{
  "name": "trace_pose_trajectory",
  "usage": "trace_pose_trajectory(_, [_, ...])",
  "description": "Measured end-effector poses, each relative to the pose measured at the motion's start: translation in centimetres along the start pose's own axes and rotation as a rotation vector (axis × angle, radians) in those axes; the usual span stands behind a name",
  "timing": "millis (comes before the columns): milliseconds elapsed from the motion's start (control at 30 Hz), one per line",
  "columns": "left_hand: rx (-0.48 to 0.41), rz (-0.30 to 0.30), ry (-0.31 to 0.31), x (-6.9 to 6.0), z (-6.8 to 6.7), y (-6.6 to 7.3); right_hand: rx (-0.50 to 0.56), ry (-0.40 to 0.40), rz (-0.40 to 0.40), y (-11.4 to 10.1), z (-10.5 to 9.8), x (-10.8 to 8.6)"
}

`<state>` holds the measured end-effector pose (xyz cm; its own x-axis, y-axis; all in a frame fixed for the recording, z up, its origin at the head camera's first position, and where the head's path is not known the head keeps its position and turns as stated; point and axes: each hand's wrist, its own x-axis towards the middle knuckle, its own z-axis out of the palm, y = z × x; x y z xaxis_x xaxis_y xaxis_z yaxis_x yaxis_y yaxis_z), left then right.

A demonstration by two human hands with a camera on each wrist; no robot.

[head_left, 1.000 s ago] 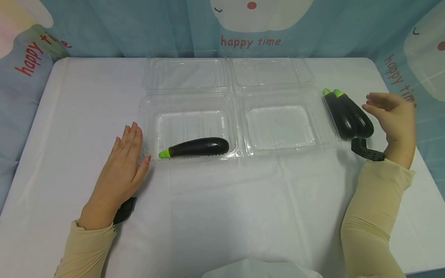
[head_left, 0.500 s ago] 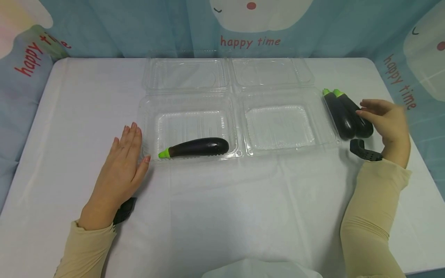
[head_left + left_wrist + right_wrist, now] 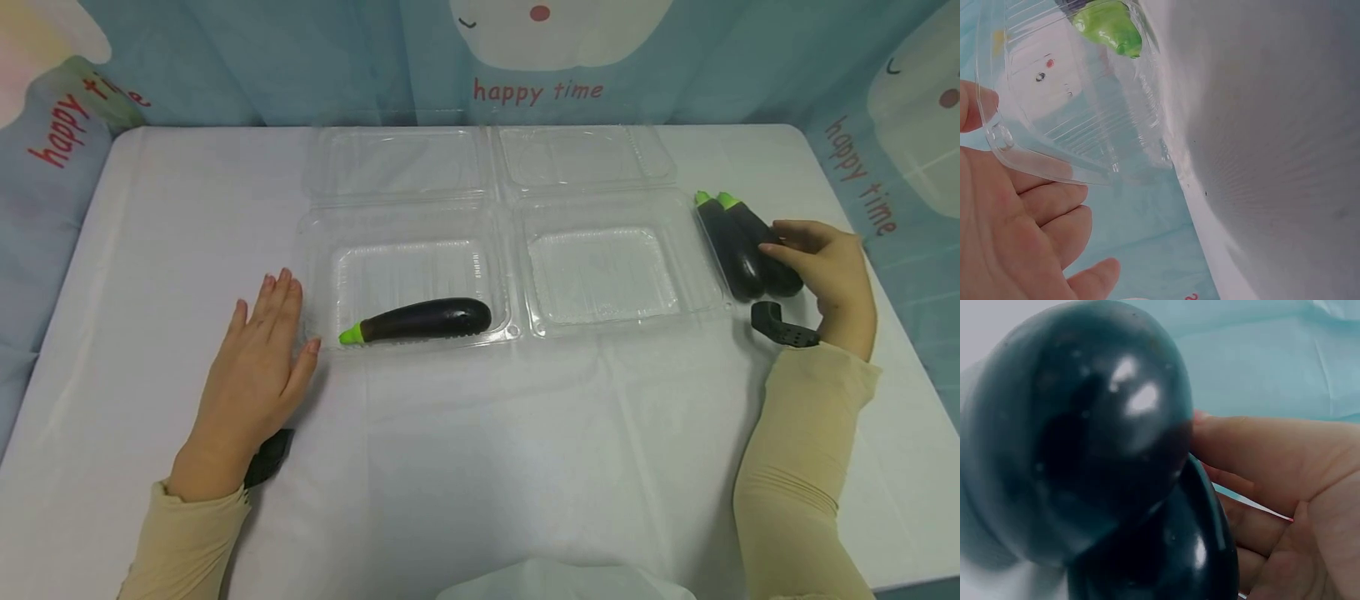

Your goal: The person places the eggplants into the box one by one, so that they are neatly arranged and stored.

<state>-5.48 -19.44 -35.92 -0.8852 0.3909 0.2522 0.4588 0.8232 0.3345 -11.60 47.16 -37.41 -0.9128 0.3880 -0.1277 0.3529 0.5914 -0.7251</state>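
My left hand (image 3: 251, 367) lies with fairly straight fingers along the left edge of a clear plastic clamshell box (image 3: 408, 229). In the left wrist view its thumb and fingers are at the box's rim (image 3: 999, 134). One dark eggplant (image 3: 431, 319) with a green stem lies along the front of that box's tray. At the right, two more eggplants lie side by side. My right hand (image 3: 832, 262) has its thumb and curled fingers around the right-hand eggplant (image 3: 783, 279). The other eggplant (image 3: 731, 250) lies against it; in the right wrist view its round end hides the thumb tip.
A second clear clamshell box (image 3: 600, 317) stands open beside the first, both lids (image 3: 401, 162) folded back toward the curtain (image 3: 337, 58). Nothing lies in its tray. The white table (image 3: 480, 467) ends at the curtain along the back.
My right hand has moved left and slightly down from beside the eggplants onto the right-hand one. The left hand has stayed at the box, with little visible movement.
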Motion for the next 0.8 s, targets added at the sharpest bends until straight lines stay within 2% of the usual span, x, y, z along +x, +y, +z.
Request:
trace_pose_trajectory(133, [0.003, 0.002, 0.013, -0.1, 0.0, 0.1, 0.013, 0.0, 0.005, 0.4, 0.1, 0.4])
trace_pose_trajectory(233, [0.003, 0.004, 0.022, 0.0, -0.1, 0.1, -0.015, 0.001, -0.007, -1.2, 0.4, -0.9])
trace_pose_trajectory(333, [-0.002, 0.005, 0.022, -0.1, -0.1, 0.1, -0.005, 0.0, -0.023, -3.3, 0.7, -2.5])
trace_pose_trajectory(433, [-0.01, 0.011, 0.021, -0.1, 0.0, 0.0, 0.018, -0.003, -0.048, -4.4, 1.0, -3.3])
trace_pose_trajectory(800, [-0.032, 0.013, 0.014, -0.1, 0.0, 0.0, -0.045, -0.024, -0.008, -4.3, 1.1, -3.1])
